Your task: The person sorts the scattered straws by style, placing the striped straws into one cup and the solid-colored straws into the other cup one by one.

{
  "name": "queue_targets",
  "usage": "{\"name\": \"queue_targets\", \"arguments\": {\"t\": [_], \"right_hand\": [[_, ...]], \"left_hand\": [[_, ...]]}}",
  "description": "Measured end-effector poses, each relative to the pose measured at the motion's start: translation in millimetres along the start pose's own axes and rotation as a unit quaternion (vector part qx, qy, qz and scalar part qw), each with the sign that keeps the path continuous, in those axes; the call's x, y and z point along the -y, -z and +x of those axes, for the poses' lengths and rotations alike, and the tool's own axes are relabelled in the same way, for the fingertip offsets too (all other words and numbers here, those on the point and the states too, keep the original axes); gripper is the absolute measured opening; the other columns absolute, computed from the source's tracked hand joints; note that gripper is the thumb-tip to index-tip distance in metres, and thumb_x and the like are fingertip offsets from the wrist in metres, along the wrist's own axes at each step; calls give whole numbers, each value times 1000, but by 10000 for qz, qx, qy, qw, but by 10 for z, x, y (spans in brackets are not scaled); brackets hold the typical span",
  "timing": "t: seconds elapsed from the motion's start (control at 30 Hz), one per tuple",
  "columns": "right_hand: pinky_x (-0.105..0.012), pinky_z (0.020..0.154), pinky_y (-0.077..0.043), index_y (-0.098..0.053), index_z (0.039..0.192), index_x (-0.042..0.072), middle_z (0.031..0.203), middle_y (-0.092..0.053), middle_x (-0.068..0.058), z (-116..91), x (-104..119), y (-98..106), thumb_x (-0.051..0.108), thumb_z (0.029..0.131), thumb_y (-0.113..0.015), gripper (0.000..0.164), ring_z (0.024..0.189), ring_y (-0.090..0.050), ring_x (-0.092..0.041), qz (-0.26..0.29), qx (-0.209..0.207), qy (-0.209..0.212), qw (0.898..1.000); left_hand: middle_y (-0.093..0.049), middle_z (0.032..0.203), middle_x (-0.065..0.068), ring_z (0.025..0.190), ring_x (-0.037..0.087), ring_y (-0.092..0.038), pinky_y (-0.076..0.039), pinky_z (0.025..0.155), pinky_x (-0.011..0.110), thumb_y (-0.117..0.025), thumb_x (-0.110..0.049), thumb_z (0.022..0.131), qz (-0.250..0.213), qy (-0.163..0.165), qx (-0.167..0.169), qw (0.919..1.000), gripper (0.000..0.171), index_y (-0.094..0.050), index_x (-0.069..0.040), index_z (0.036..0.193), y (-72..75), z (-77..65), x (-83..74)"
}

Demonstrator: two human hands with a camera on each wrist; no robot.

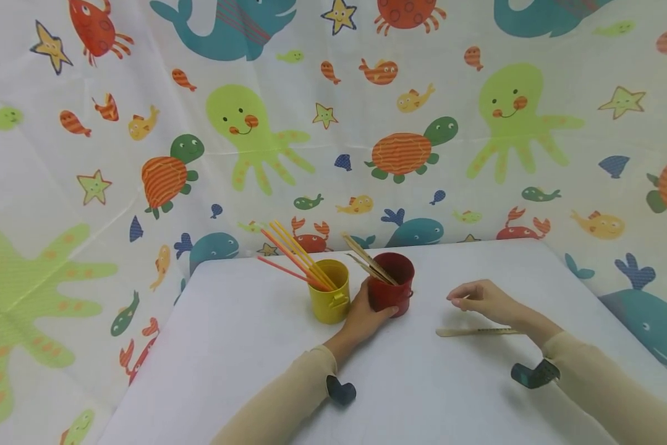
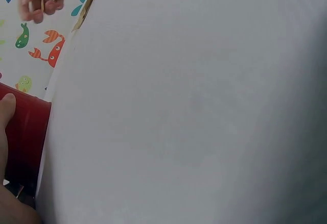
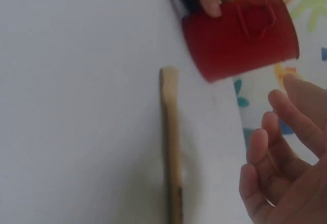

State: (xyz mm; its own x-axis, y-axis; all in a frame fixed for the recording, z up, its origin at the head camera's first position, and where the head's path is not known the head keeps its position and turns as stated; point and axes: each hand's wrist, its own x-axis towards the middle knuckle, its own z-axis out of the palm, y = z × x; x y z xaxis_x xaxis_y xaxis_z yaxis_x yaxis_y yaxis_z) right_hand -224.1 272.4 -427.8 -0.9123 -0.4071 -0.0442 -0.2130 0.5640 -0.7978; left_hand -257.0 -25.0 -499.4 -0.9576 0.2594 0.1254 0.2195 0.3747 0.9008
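Note:
My left hand [image 1: 363,315] grips a small red bucket [image 1: 391,296] from its left side, with the thumb across the front. Several light wooden sticks [image 1: 369,259] lean out of that bucket toward the left. In the left wrist view, the thumb [image 2: 6,112] lies on the red wall. My right hand [image 1: 486,300] is held above the table with loosely bent fingers and nothing in them. Just below it a single wooden stick [image 1: 461,332] lies flat; the right wrist view shows its widened end and dark markings along the shaft [image 3: 173,147].
Left of the red bucket, close to my left hand, stands a yellow bucket [image 1: 330,309] with several orange and yellow sticks [image 1: 300,253] leaning left. A white table [image 1: 244,371] bears everything. Behind it hangs a curtain [image 1: 311,154] printed with sea animals.

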Motion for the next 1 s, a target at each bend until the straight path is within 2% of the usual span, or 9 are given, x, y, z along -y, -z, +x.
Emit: {"name": "queue_targets", "arguments": {"t": [0.1,0.17,0.4,0.7,1.0], "right_hand": [[-14,80,-51,-66,116,-1,119,-66,-23,-82,-127,46,22,93,-63,33,96,-60,1,-77,205,45,9998],[-15,78,-50,-68,114,1,116,-68,-22,-136,-203,85,19,93,-64,29,93,-58,4,-176,370,88,9991],[-18,64,-48,-70,110,1,105,-70,-18,-274,-384,188,14,90,-66,24,80,-54,-2,-266,688,156,9972],[-16,62,-44,-69,111,-1,89,-66,-5,-300,-505,219,15,88,-69,27,74,-50,-3,-156,942,-71,9954],[-18,57,-40,-70,105,-3,75,-58,1,-306,-555,189,10,85,-70,24,68,-48,-5,-75,915,49,9958]], "left_hand": [[-42,150,-7,140,17,-41,-43,112,45,-77,-30,81,-2,27,15,10000,89,-21,-32,151,13,3,-14],[-42,150,-8,140,16,-41,-44,112,44,-77,-30,81,3,69,29,10000,90,-21,-32,151,17,7,-15],[-42,150,-8,140,16,-40,-45,111,44,-77,-29,81,3,77,32,10000,90,-21,-33,151,19,17,-21],[-43,149,-8,139,16,-41,-45,111,44,-77,-30,81,36,84,16,10000,88,-22,-32,150,33,13,-28],[-42,150,-9,140,17,-40,-44,112,44,-78,-32,80,18,164,-9,9999,90,-21,-34,150,-2,1,2]]}}
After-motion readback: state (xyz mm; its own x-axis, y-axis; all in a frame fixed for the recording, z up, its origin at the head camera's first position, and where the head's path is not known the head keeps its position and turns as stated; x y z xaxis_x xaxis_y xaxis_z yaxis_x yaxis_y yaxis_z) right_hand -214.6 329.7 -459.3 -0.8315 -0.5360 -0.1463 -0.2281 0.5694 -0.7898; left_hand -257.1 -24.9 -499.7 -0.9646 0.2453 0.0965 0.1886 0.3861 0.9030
